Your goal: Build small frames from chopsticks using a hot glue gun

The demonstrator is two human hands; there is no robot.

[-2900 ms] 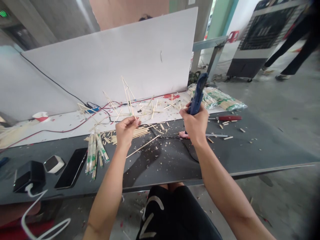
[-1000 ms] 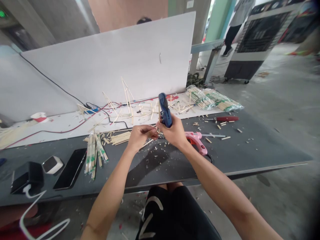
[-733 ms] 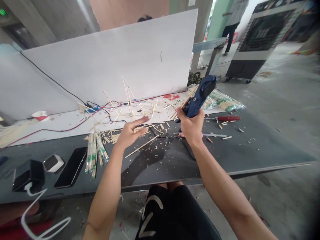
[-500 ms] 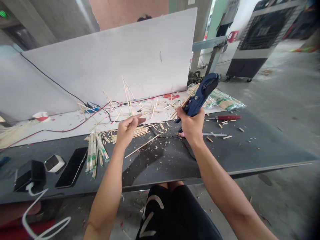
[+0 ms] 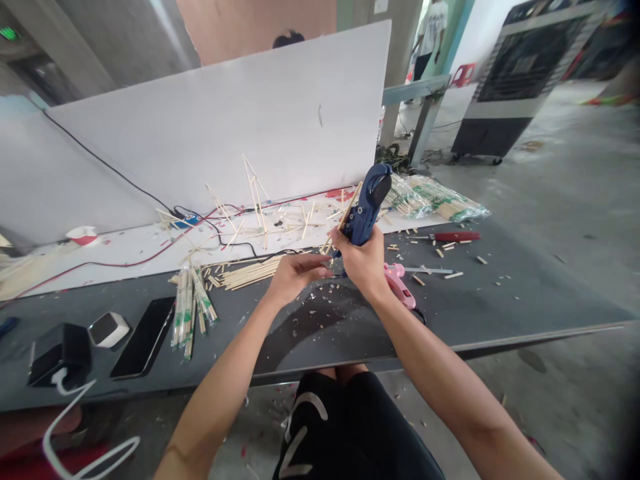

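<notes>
My right hand [image 5: 364,261] is wrapped round a blue hand cutter [image 5: 367,210], held upright above the table. Thin wooden sticks [image 5: 351,205] run along the cutter's left side, under my right thumb. My left hand [image 5: 299,277] is just left of the cutter's lower end, fingers stretched out and thumb a little apart; I see nothing held in it. A pile of bare sticks [image 5: 250,273] lies beyond my left wrist. Beside my right wrist lies a pink glue gun [image 5: 400,287], partly hidden by my arm.
Stick frames [image 5: 257,200] stand on the white board at the back. Wrapped stick bundles [image 5: 185,307], a phone [image 5: 144,338] and a black box [image 5: 61,353] lie left. Stick packets [image 5: 445,197] and a red-handled tool [image 5: 455,237] are right. Offcuts litter the table.
My right hand has brought the cutter and sticks left and lower. My left hand has moved right, towards the cutter's lower end. More of the pink glue gun shows.
</notes>
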